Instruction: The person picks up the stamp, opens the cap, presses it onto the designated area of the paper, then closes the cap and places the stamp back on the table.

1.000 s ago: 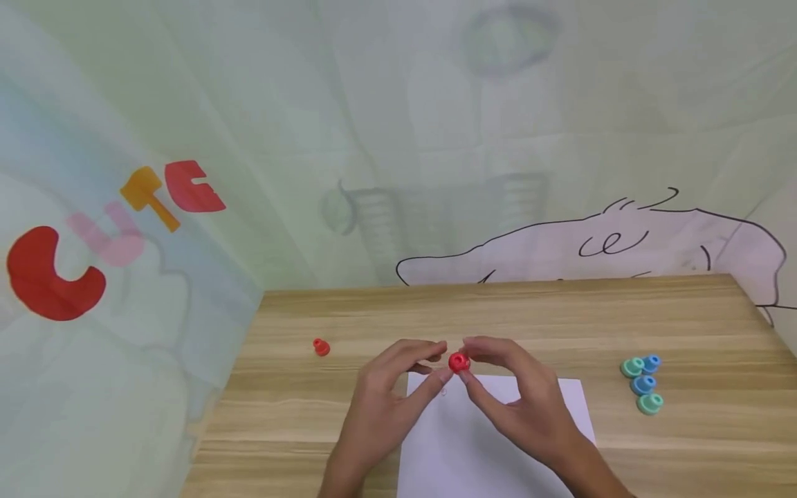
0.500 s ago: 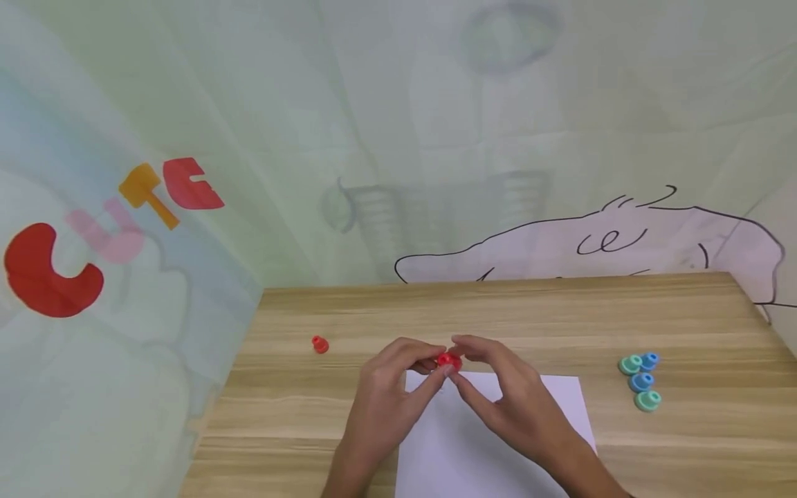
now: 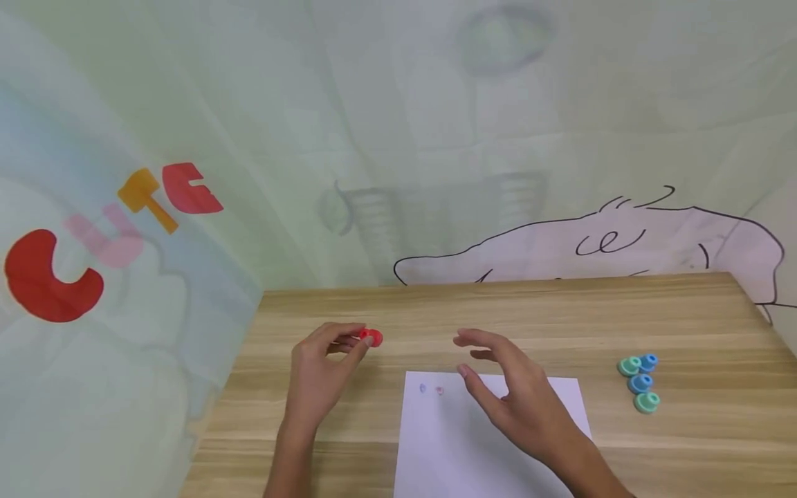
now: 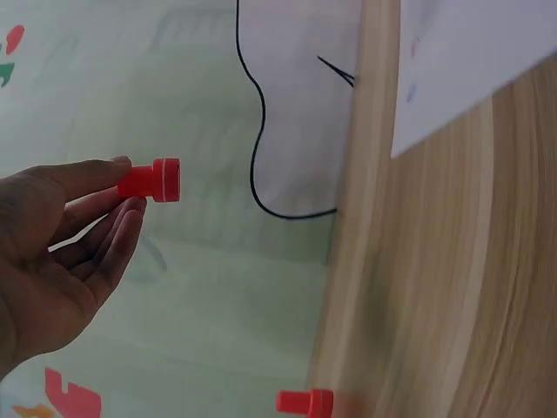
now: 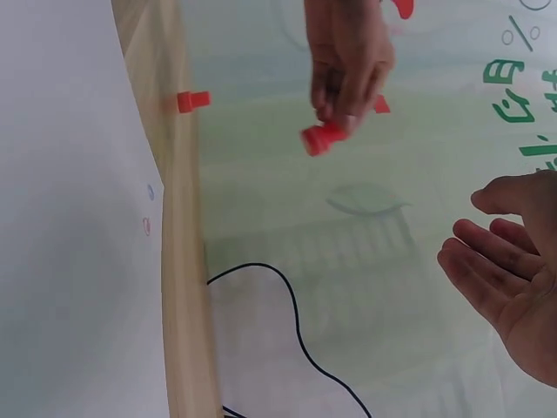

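Note:
My left hand [image 3: 316,373] pinches a small red stamp [image 3: 373,337] by its narrow end, raised above the table's left half. In the left wrist view, the stamp's wide end, with a seam round it, points away from the fingertips. A second red stamp [image 4: 305,402] stands on the table; in the head view the left hand hides it. My right hand [image 3: 519,398] hovers over the white paper [image 3: 473,449] with nothing in it, thumb and fingers spread apart. Near the paper's upper left corner sit a small blue mark [image 3: 423,388] and a small red mark [image 3: 439,391].
Several blue and green stamps [image 3: 646,402] are grouped on the right of the wooden table [image 3: 703,332]. Behind the table and along its left hangs a printed cloth [image 3: 280,138] with letters and a drawing.
The red stamp was between both hands; my left hand has carried it left, off the paper. My right hand has let go and stays over the paper. Both marks now show.

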The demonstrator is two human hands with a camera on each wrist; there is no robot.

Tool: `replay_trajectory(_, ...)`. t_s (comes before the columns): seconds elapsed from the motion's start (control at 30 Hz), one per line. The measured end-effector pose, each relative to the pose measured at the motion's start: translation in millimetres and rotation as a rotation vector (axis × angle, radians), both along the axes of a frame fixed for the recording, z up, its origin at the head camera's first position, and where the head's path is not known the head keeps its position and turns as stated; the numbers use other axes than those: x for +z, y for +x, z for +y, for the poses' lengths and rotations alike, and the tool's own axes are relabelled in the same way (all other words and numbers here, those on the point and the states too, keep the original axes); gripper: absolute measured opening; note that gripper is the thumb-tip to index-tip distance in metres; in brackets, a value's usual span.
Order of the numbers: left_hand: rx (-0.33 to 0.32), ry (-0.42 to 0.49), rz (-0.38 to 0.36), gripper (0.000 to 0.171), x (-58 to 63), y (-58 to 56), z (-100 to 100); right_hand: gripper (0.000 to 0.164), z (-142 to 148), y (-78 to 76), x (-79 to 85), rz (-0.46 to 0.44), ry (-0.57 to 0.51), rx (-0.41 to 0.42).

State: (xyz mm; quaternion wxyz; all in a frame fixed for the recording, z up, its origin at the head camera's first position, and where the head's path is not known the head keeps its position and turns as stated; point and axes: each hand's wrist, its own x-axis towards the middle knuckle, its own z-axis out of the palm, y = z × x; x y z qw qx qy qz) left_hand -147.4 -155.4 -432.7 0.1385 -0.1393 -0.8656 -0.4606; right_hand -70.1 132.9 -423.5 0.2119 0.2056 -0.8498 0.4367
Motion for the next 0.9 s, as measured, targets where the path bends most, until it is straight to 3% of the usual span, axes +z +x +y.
replay_trajectory(0.17, 0.098, -0.063, -0.034, 0.024, -14.3, -17.7, -23.7, 0.052, 0.7, 0.2, 1.1, -0.008, -0.007, -0.004)
replay_trajectory(0.37, 0.131, -0.145, -0.116, 0.023, -30.2, -33.6, -37.9, 0.050, 2.4, 0.9, 1.6, -0.011, -0.013, -0.013)
replay_trajectory(0.67, 0.166, -0.241, -0.181, 0.024, -50.6, -41.6, -49.1, 0.048, 0.3, 1.0, -0.9, -0.011, -0.008, 0.002)
replay_trajectory(0.9, 0.160, -0.303, -0.228, 0.025, -55.7, -45.6, -51.0, 0.046, -0.1, 1.1, -2.2, -0.006, 0.014, 0.002)
